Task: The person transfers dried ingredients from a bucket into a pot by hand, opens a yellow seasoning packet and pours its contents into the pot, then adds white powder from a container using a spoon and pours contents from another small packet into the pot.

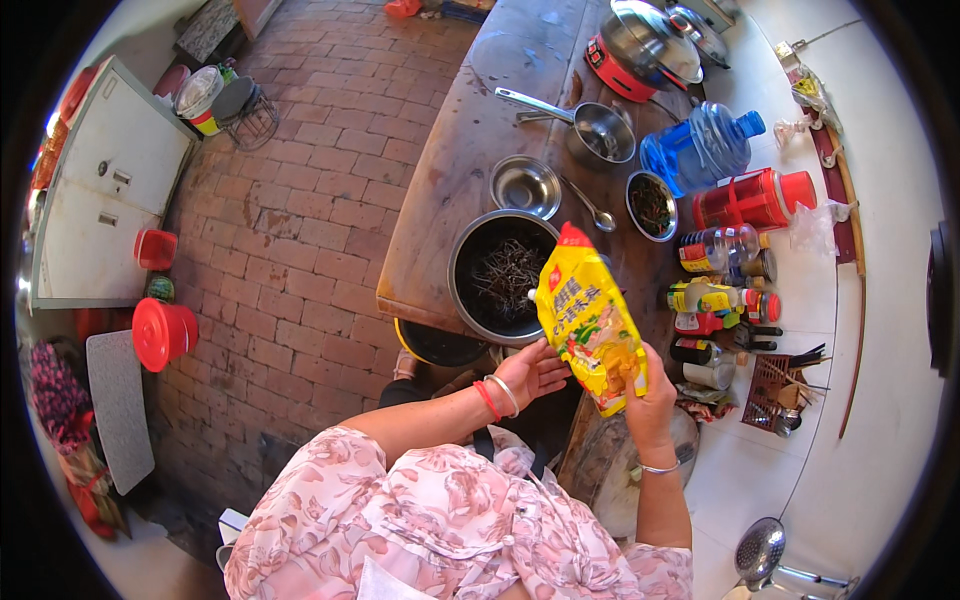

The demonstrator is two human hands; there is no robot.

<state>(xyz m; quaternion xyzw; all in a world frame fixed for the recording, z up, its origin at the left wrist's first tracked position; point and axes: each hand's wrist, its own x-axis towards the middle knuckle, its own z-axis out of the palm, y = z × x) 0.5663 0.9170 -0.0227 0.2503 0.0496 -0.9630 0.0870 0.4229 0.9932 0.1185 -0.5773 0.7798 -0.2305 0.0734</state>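
My right hand point(651, 397) grips the bottom corner of a yellow seasoning pouch point(592, 322) that bears writing and a food picture. The pouch is tilted, and its white spout point(532, 295) is over a deep steel bowl point(454, 277). Inside that bowl lies a tangle of dark, thin, stringy food point(510, 277). My left hand point(531, 373) is held palm up with fingers extended, just beside the pouch's lower left edge. Whether its fingertips touch the pouch is hard to tell.
A smaller steel bowl point(525, 187), a spoon point(602, 220), a saucepan point(600, 135) and a bowl of dried-looking food point(651, 206) share the wooden table point(435, 225). Along the wall stand a blue water jug point(694, 150), a red flask point(750, 199) and several bottles point(705, 296).
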